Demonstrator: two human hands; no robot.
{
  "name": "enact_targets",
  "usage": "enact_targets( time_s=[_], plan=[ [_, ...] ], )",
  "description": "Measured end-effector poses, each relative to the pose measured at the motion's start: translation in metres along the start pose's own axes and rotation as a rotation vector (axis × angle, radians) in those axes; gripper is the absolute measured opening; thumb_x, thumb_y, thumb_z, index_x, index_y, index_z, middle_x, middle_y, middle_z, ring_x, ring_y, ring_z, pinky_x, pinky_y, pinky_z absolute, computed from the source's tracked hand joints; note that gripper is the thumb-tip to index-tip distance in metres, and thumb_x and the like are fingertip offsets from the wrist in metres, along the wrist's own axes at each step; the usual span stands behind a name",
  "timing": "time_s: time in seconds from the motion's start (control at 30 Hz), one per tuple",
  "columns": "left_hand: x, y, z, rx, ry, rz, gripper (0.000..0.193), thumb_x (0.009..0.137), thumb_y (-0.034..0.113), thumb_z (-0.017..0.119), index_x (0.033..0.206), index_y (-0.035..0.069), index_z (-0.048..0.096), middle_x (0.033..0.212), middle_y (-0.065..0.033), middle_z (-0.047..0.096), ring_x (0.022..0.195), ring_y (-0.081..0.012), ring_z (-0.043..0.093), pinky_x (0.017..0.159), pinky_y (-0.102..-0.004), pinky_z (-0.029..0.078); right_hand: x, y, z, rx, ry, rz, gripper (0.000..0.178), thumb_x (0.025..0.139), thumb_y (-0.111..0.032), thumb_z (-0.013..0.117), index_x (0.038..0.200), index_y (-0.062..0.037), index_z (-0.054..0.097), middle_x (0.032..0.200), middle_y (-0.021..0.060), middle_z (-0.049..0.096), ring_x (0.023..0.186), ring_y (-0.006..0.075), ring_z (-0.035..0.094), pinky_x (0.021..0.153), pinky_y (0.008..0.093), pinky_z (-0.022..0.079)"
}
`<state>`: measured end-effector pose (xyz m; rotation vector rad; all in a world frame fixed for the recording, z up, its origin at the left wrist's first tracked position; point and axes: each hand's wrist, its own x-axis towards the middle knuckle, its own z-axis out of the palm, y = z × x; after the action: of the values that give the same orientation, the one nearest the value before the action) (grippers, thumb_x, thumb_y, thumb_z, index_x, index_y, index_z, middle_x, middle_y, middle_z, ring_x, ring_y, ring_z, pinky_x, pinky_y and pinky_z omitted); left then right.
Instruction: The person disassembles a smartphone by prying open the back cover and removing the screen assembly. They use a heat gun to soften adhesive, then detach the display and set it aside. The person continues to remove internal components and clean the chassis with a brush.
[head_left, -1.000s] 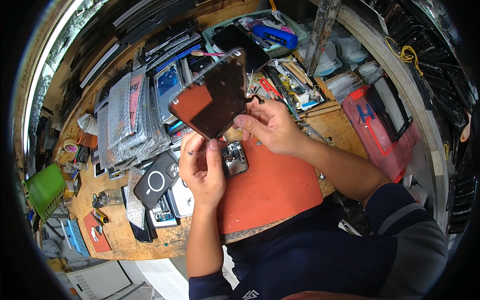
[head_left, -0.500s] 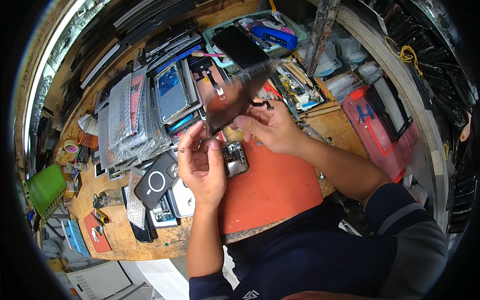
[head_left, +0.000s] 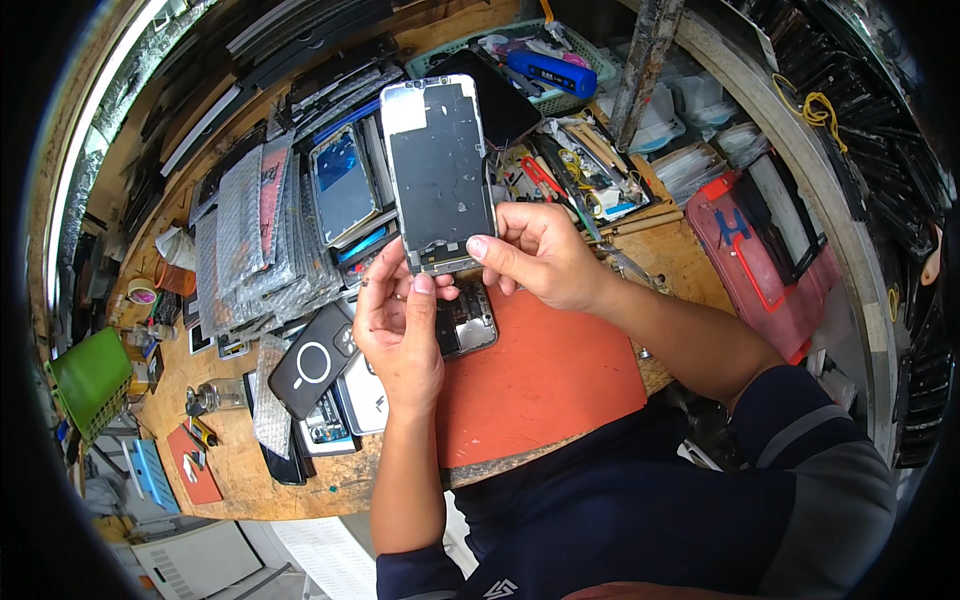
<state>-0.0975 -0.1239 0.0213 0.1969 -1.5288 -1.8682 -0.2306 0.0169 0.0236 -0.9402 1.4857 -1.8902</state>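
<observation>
Both hands hold up a phone screen [head_left: 440, 165], its dark inner face toward me and its metal rim showing. A pale square patch lies at its upper left corner. My left hand [head_left: 400, 335] pinches its lower left edge between thumb and fingers. At the lower right edge, my right hand [head_left: 535, 255] grips it with the thumb on the near face. Beneath, an opened phone body [head_left: 472, 325] lies on the orange mat [head_left: 550, 370], its inner parts showing; my left hand and the screen partly cover it.
A clear-and-black phone case [head_left: 312, 362] with a white ring lies left of the mat. Stacks of bubble-wrapped parts [head_left: 250, 225] stand beyond it. At the back are a green basket [head_left: 590, 45] and a blue device [head_left: 552, 73]; a red case [head_left: 765, 250] is at the right.
The screen has turned from a blurred, edge-on tilt so that its inner face is toward me. My right hand has shifted slightly; both hands still hold its lower end.
</observation>
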Motion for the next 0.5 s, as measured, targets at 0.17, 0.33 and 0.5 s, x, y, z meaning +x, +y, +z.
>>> enact_targets(
  time_s=[0.17, 0.33, 0.5],
  plan=[
    [0.001, 0.0, 0.002, -0.019, 0.023, 0.01, 0.034, 0.104, 0.006, 0.067, 0.134, -0.007, 0.058, 0.115, -0.0122, 0.071, 0.089, -0.0134, 0.07, 0.08, -0.0283, 0.061, 0.0, 0.002, 0.003, 0.011, 0.015, -0.018, 0.019, 0.105, -0.018, 0.07, 0.093, -0.003, 0.066, 0.077, 0.0009, 0.068, 0.064, 0.0028, 0.058, 0.056, 0.022, 0.047],
    [0.001, -0.005, -0.004, -0.037, 0.051, -0.047, 0.025, 0.104, 0.009, 0.069, 0.124, -0.004, 0.06, 0.107, -0.0089, 0.071, 0.084, -0.0113, 0.068, 0.077, -0.0276, 0.06, -0.004, 0.008, 0.001, -0.052, -0.053, -0.112, 0.011, 0.103, -0.011, 0.07, 0.105, -0.0007, 0.069, 0.092, 0.0017, 0.071, 0.077, 0.0052, 0.064, 0.068, 0.0236, 0.053],
    [-0.003, -0.004, 0.0, 0.063, -0.001, -0.078, 0.023, 0.106, 0.011, 0.067, 0.122, -0.003, 0.06, 0.105, -0.0069, 0.071, 0.082, -0.0096, 0.067, 0.075, -0.0259, 0.059, -0.004, 0.01, 0.01, 0.071, -0.024, -0.128, 0.016, 0.101, -0.005, 0.069, 0.116, 0.0006, 0.066, 0.101, 0.0028, 0.071, 0.087, 0.0048, 0.063, 0.074, 0.0255, 0.054]
  ],
)
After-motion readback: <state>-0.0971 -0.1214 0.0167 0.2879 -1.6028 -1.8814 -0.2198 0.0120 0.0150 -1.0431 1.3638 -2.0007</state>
